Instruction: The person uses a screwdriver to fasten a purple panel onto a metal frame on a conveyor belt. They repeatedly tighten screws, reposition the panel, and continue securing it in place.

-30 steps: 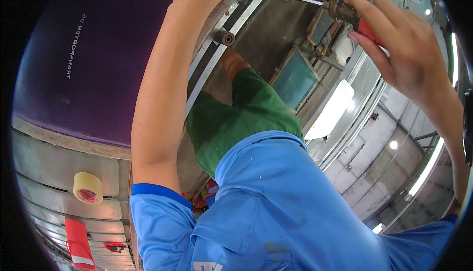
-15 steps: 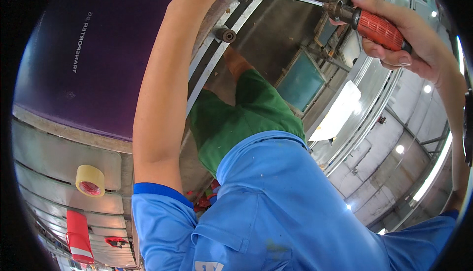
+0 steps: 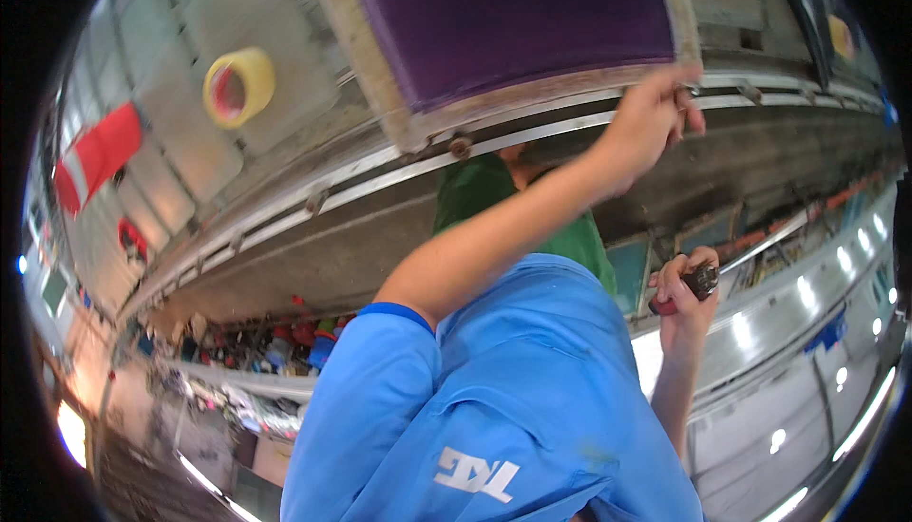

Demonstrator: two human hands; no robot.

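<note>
My right hand [image 3: 680, 296] is closed round a screwdriver [image 3: 701, 281]. Its dark front end points toward me, and a bit of red handle shows below the fingers. A bright line to its right may be the shaft; I cannot tell for sure. My left hand [image 3: 651, 121] is at the near right corner of a wooden-edged screen frame [image 3: 532, 97] with a purple mesh [image 3: 518, 23]. The fingers bend round a small metal part on the rail beside that corner, mostly hidden by them.
A metal rail [image 3: 370, 169] with several round stops runs along the table edge. To the left lie a yellow tape roll [image 3: 253, 85] and a red-and-white object [image 3: 100, 153]. Colourful items [image 3: 294, 337] fill a low shelf. A person's green clothing [image 3: 465, 189] shows beyond my blue shirt.
The view has swung round. The screwdriver tip has left the frame's corner, and my right hand has drawn back with it. My left hand stays by a frame corner.
</note>
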